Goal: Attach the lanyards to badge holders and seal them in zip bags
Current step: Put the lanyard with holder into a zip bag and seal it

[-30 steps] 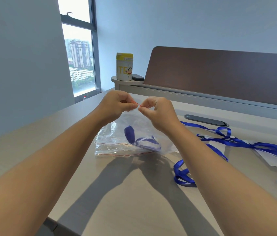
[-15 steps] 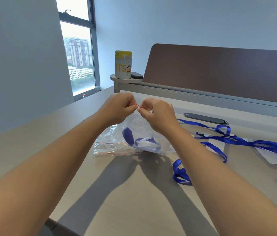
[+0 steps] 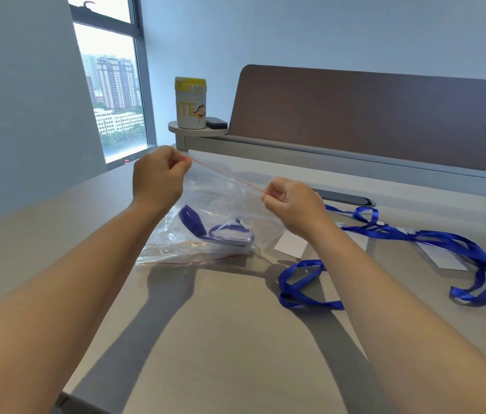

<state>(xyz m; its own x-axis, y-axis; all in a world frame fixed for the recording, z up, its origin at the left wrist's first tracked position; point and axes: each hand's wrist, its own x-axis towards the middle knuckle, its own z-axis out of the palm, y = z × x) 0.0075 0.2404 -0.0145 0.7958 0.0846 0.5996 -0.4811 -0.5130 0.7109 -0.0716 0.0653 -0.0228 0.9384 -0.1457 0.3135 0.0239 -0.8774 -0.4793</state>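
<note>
Nearest to us, our two bare forearms reach out over the pale table [image 3: 220,339] and cast long shadows on it. To the near right a loose blue ribbon [image 3: 298,283] lies in loops on the table, and more blue lanyards [image 3: 432,237] trail off to the right, lying over white badge cards [image 3: 291,245].

A little farther, a flat pile of spare bags [image 3: 176,256] with red seal lines lies on the table, left of centre. Above it we hold up a clear zip bag [image 3: 223,210]; a rolled blue lanyard [image 3: 194,224] with its badge holder [image 3: 232,234] sits in the bottom of the bag, whose lower part rests on the spare bags.

Our left hand [image 3: 158,177] has its fingers curled and pinches the left end of the bag's red seal strip [image 3: 226,174]. Our right hand [image 3: 292,204], also curled, pinches the right end, lower and to the right. The strip runs taut between the two hands, which are well apart.

Farther on, a dark oval slot [image 3: 346,198] is set in the table. Beyond it rises a brown panel [image 3: 370,115]. At its left end, a white jar with a yellow lid [image 3: 190,103] stands on a small round shelf [image 3: 197,132], with a small dark object [image 3: 216,122] just beside it. A window [image 3: 110,94] on the far left shows buildings.
</note>
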